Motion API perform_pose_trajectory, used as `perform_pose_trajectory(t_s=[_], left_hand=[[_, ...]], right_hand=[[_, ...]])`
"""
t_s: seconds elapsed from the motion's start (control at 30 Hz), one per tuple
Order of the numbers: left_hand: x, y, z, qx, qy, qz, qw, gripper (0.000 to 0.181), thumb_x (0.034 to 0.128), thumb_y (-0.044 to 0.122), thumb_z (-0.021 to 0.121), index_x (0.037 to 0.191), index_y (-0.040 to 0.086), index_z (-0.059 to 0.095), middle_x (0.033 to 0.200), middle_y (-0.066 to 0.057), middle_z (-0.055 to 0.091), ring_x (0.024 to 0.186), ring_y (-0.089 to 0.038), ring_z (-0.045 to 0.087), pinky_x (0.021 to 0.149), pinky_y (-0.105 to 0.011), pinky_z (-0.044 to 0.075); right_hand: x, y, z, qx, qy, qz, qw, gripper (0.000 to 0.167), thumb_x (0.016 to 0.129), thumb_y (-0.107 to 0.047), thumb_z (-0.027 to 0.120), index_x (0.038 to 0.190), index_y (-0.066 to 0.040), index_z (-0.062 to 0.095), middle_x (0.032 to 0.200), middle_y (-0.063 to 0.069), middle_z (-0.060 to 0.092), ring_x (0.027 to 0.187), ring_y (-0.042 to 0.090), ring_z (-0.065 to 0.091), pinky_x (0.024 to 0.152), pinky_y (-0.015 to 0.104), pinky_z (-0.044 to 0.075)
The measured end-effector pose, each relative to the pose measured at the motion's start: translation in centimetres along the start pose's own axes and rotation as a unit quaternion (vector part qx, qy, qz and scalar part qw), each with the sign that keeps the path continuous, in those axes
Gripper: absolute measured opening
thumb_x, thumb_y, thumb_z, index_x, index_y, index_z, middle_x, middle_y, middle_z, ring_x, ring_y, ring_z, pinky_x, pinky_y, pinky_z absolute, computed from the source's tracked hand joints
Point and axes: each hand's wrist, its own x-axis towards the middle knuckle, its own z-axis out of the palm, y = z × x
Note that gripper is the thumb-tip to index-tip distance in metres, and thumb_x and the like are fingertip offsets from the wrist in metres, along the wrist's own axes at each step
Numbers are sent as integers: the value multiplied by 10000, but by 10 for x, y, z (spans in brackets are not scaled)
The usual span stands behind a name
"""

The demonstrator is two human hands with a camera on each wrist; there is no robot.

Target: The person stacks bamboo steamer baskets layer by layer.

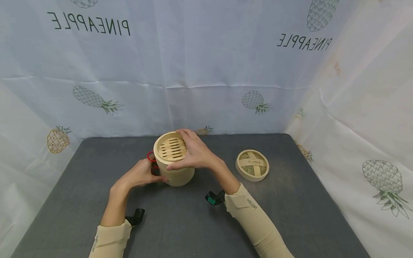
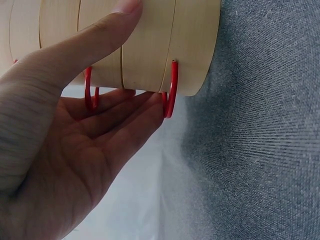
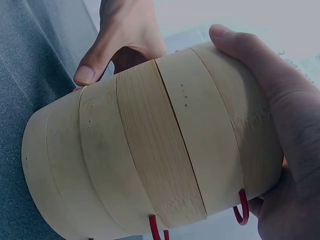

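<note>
A round bamboo steamer with a slatted top tier stands as a stack at the table's back, left of the middle. Red loops hang from its side. My left hand grips the lower left side, thumb in front and fingers behind, beside the loops. With thumb and fingers spread across the upper tier, my right hand grips its rim; in the right wrist view, that hand holds the end of the stack. A woven bamboo lid lies on the table to the right.
The dark grey table runs up to a white cloth printed with pineapples, which hangs behind it and at both sides. Black wrist devices sit at both forearms.
</note>
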Motion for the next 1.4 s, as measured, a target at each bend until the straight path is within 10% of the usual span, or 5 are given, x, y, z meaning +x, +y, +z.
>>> perform_pose_trajectory(t_s=[1.4], left_hand=[[0, 0, 0, -40, 28, 106, 9999, 907, 799, 226, 989, 1526, 6, 493, 1295, -213, 736, 1105, -352, 767, 928, -511, 650]], right_hand=[[-40, 5, -36, -214, 727, -96, 9971, 1415, 679, -484, 1037, 1751, -145, 179, 1795, 144, 245, 1681, 370, 254, 1311, 693, 313]])
